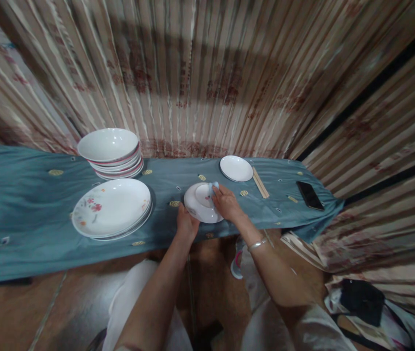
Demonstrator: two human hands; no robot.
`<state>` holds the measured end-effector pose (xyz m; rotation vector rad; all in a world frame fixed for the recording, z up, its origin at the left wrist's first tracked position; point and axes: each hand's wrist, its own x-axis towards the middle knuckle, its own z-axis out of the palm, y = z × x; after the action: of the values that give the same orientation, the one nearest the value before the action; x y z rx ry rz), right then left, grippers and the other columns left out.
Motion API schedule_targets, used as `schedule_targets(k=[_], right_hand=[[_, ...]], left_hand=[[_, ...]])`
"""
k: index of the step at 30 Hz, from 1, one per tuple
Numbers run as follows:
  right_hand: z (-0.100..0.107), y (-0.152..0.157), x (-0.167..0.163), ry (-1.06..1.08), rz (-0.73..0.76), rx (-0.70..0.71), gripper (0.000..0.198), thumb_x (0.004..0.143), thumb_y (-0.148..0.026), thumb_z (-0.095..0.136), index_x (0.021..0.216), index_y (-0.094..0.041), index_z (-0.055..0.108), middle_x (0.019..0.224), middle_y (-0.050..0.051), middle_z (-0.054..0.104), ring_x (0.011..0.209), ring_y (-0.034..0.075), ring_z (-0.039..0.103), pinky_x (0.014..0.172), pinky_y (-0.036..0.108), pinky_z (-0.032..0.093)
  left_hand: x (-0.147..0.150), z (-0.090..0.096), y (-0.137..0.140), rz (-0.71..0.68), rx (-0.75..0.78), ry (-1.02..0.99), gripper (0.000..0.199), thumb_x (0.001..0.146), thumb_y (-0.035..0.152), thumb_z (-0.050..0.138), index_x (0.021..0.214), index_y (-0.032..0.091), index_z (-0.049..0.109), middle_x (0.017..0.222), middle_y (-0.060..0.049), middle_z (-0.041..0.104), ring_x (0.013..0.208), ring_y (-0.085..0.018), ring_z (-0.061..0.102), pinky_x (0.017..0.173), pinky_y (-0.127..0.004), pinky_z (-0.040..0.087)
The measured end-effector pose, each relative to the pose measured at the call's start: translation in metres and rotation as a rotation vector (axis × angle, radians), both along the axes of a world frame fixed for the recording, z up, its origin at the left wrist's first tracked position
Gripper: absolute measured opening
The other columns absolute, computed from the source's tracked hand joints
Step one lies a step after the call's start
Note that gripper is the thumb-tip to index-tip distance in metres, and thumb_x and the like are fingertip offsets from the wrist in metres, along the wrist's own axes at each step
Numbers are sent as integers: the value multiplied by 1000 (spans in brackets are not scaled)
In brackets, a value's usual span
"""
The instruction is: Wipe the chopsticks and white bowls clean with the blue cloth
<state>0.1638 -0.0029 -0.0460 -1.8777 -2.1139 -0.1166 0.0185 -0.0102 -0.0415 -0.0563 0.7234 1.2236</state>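
Observation:
A white bowl (196, 207), seemingly turned upside down with its round foot facing up, is held over the table's front edge. My left hand (187, 222) grips its rim from the near left side. With bent fingers, my right hand (227, 201) presses a small light-blue cloth (213, 186) against the bowl's base. Some of the cloth is hidden under those fingers. Left of the bowl lies a stack of oval plates (115, 204) with a flower print. A small white plate (236, 168) sits behind and to the right.
A stack of bowls (108, 144) stands at the back left against the curtain (192, 73). Wooden chopsticks (260, 182) and a black phone (309, 195) lie to the right on the teal tablecloth (170, 173). A dark bag (363, 300) is at lower right.

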Motion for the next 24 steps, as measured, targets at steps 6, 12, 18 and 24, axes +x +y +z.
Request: schedule_targets(k=[6, 12, 18, 24], right_hand=[[3, -16, 6, -12, -37, -21, 40, 92, -23, 42, 129, -10, 50, 133, 20, 52, 125, 26, 49, 102, 41, 38], [2, -35, 2, 6, -58, -2, 40, 93, -23, 39, 127, -8, 52, 130, 21, 54, 122, 27, 51, 102, 40, 40], [-3, -51, -5, 44, -23, 66, 39, 92, -21, 39, 125, -7, 54, 129, 22, 54, 120, 26, 50, 102, 43, 41], [-5, -62, -19, 52, 17, 100, 40, 91, -19, 39, 125, -5, 55, 131, 23, 51, 125, 28, 45, 104, 46, 39]], left_hand=[[0, 4, -2, -18, -2, 15, 45, 96, 39, 24, 107, 16, 62, 105, -10, 69, 107, -19, 62, 91, -33, 49], [0, 7, -3, -2, -11, 17, 46, 96, 39, 24, 113, 14, 60, 103, -10, 70, 103, -18, 63, 89, -30, 50], [0, 7, -4, -11, 3, 27, 46, 96, 39, 25, 113, 15, 60, 105, -10, 69, 103, -18, 63, 90, -30, 49], [1, 8, -5, -14, 23, 46, 48, 96, 38, 23, 110, 11, 61, 103, -11, 70, 102, -18, 63, 90, -28, 49]])
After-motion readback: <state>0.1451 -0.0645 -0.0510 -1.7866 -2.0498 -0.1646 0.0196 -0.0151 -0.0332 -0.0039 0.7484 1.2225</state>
